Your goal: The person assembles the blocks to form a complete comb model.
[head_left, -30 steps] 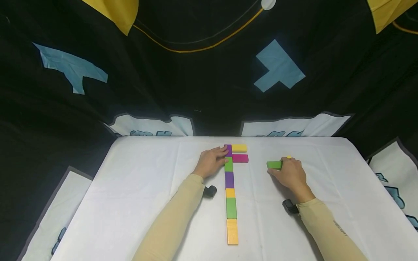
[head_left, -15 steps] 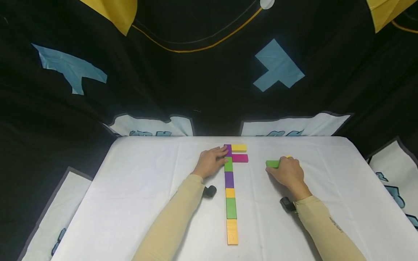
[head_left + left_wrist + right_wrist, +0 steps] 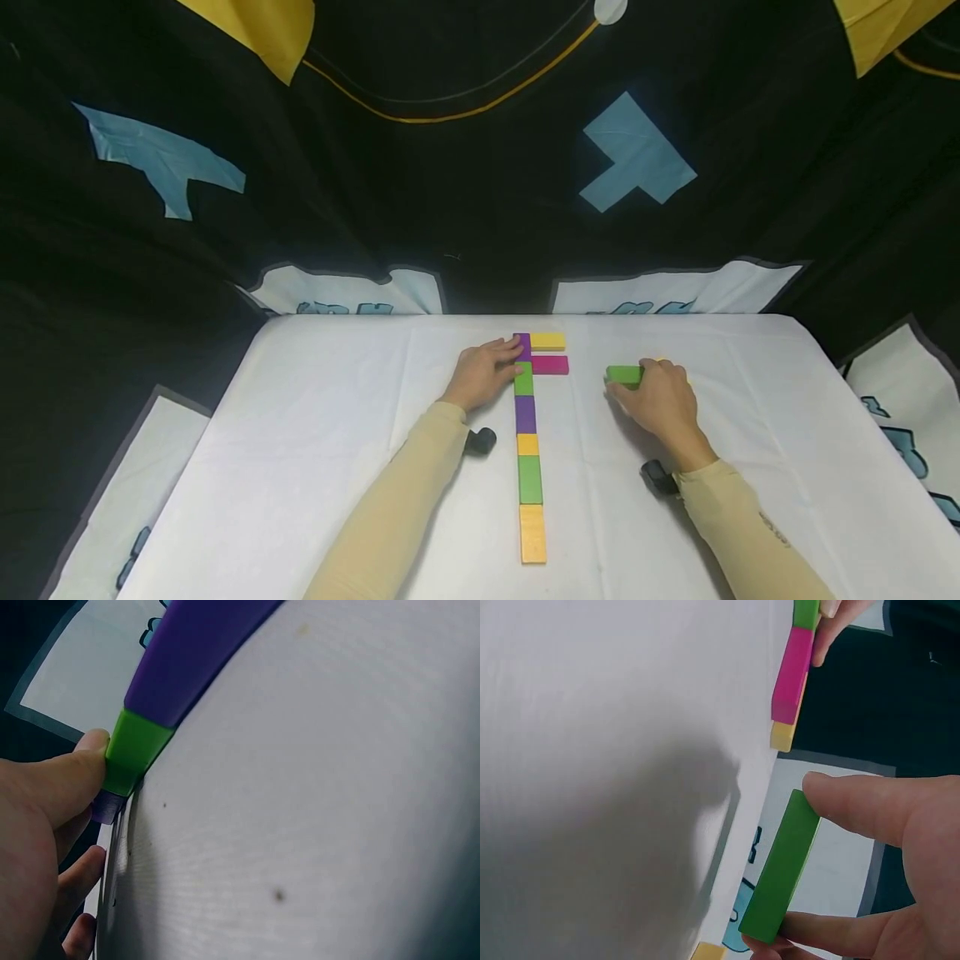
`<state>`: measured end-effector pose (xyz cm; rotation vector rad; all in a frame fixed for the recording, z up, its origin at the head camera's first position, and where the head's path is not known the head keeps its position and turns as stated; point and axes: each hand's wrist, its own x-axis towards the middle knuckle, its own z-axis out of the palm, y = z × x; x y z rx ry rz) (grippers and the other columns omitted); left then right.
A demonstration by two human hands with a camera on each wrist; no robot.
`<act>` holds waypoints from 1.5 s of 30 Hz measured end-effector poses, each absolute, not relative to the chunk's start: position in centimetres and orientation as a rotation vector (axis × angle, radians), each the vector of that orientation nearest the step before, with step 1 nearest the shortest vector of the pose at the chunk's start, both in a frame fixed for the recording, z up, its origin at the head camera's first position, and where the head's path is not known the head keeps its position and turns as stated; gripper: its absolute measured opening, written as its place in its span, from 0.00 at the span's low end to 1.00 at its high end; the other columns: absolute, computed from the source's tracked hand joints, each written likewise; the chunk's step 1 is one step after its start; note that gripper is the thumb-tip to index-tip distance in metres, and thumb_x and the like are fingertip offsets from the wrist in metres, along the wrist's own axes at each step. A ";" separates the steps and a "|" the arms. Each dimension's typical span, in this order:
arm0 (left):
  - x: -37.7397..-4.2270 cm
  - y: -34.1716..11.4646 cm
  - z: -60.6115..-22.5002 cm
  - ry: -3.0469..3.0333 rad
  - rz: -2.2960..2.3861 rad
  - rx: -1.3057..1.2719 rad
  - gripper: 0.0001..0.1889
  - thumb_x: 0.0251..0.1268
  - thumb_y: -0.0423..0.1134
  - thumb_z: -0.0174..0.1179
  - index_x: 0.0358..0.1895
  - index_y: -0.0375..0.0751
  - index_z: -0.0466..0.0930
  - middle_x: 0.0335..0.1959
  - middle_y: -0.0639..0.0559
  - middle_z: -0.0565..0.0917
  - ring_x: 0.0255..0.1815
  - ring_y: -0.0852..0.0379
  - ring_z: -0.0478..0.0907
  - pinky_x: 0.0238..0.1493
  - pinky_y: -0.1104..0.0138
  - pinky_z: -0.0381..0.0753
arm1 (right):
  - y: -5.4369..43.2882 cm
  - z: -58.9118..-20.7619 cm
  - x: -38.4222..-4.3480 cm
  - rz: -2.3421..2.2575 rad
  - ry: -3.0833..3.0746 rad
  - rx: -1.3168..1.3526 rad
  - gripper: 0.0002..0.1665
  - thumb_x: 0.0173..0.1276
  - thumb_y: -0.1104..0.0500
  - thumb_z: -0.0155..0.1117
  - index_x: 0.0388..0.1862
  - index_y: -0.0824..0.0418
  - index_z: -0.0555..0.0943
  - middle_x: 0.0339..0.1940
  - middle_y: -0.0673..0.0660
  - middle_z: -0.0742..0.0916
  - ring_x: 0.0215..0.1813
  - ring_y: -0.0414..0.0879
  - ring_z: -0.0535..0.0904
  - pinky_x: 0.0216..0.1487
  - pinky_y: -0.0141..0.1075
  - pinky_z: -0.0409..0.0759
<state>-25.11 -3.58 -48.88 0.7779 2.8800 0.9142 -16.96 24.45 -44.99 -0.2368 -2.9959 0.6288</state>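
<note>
My left hand (image 3: 483, 372) rests at the far end of a column of coloured blocks. Its fingers reach onto the top purple block (image 3: 526, 350), and its thumb touches the green block (image 3: 139, 750) below that. Off to the right, my right hand (image 3: 663, 406) pinches a separate green block (image 3: 780, 866) between thumb and fingers, close over the table with a shadow beneath. A yellow block (image 3: 548, 342) and a magenta block (image 3: 551, 365) stick out rightward from the purple block's side.
Toward me the column runs on through a purple block (image 3: 526, 414), a small orange block (image 3: 528, 444), a green block (image 3: 530, 479) and a light orange block (image 3: 533, 533). A yellow piece (image 3: 707, 951) lies beyond the right hand. Dark patterned cloth (image 3: 480, 200) hangs behind the white table (image 3: 315, 400).
My right hand has shifted slightly left with the green block, toward the column. The left hand stays in place on the blocks.
</note>
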 end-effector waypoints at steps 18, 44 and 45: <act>-25.6 -3.8 -48.5 2.892 0.921 0.801 0.23 0.72 0.47 0.61 0.68 0.47 0.77 0.73 0.56 0.71 0.75 0.50 0.65 0.76 0.51 0.60 | 21.9 -44.2 -16.5 0.666 -2.930 -0.136 0.42 0.62 0.45 0.72 0.61 0.78 0.75 0.54 0.76 0.81 0.52 0.64 0.76 0.47 0.57 0.80; -25.1 -3.7 -49.2 2.896 0.907 0.782 0.23 0.72 0.48 0.61 0.67 0.50 0.77 0.72 0.59 0.71 0.75 0.51 0.66 0.76 0.52 0.60 | 18.2 -45.0 -16.0 0.642 -2.989 -0.055 0.42 0.59 0.45 0.75 0.59 0.77 0.78 0.49 0.71 0.83 0.48 0.59 0.77 0.46 0.52 0.82; -25.1 -3.7 -49.3 2.896 0.911 0.787 0.23 0.72 0.48 0.61 0.67 0.49 0.77 0.72 0.59 0.71 0.75 0.51 0.66 0.76 0.52 0.60 | 18.1 -45.1 -15.9 0.635 -2.993 -0.052 0.42 0.59 0.44 0.75 0.58 0.77 0.78 0.49 0.71 0.84 0.48 0.59 0.77 0.46 0.52 0.82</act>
